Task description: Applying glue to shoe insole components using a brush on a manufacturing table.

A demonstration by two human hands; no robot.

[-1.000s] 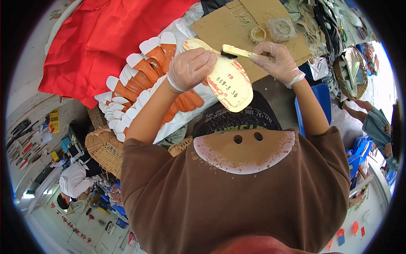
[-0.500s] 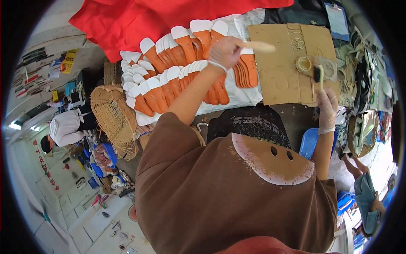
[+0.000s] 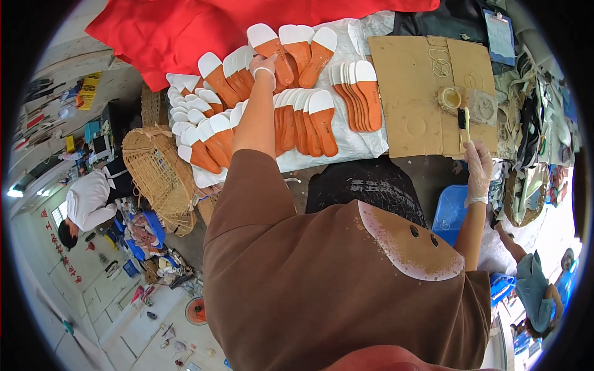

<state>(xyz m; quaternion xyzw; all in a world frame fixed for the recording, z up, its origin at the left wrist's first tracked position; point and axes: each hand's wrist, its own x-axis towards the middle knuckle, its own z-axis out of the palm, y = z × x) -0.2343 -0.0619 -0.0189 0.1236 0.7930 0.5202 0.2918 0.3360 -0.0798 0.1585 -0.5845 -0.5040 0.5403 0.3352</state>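
Observation:
Rows of shoe insoles (image 3: 322, 127), orange-brown with white toe ends, overlap on a white sheet (image 3: 365, 145). My left hand (image 3: 264, 64), in a thin clear glove, reaches to the far row. Its fingers close on the edge of one insole (image 3: 276, 54) there, partly covering it. To the right, a fanned stack of insoles (image 3: 365, 99) lies beside the cardboard. My right hand (image 3: 478, 167), also gloved, is shut on the pale handle of a small brush (image 3: 467, 127) with dark bristles. The brush points away from me, just below a round tub (image 3: 450, 97) of yellowish stuff.
Cardboard (image 3: 408, 93) covers the table's right side, with rubber bands (image 3: 440, 65) on it. Red cloth (image 3: 185, 37) lies along the far edge. A wicker basket (image 3: 154, 167) stands left, a blue bin (image 3: 450, 210) near my right arm. Other people (image 3: 93, 201) are at both sides.
My left hand has swung left from the cardboard's edge, where it held a blurred, pale, flat piece, to the far row of insoles. The brush in my right hand has tilted slightly and lowered.

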